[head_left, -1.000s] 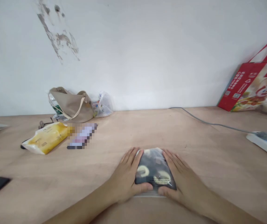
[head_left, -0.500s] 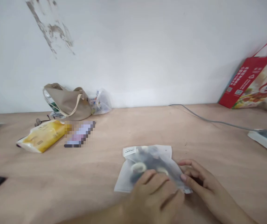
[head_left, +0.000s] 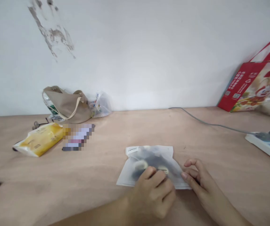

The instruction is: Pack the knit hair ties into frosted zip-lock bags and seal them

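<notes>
Two hands at a translucent plastic bag [head_left: 153, 155] on a plywood table [head_left: 54, 179]

Left hand [head_left: 151, 194] curls onto the bag; right hand [head_left: 202, 182] touches its lower edge; neither pinch is clear. The bag's white label [head_left: 132, 150] and the red tote bag's [head_left: 245, 86] print are unreadable.

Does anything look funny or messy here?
Yes. The white wall has a grey, scraped-looking patch high on the left, maybe peeling paint or a dirty smear. Also, a flat thing on the wooden table is blurred into squares, so nobody can tell what it is.

Plywood table [head_left: 54, 188]: yellow packet [head_left: 39, 139], beige shoulder bag [head_left: 65, 106], power strip [head_left: 267, 146], frosted pouch [head_left: 156, 155].
</notes>
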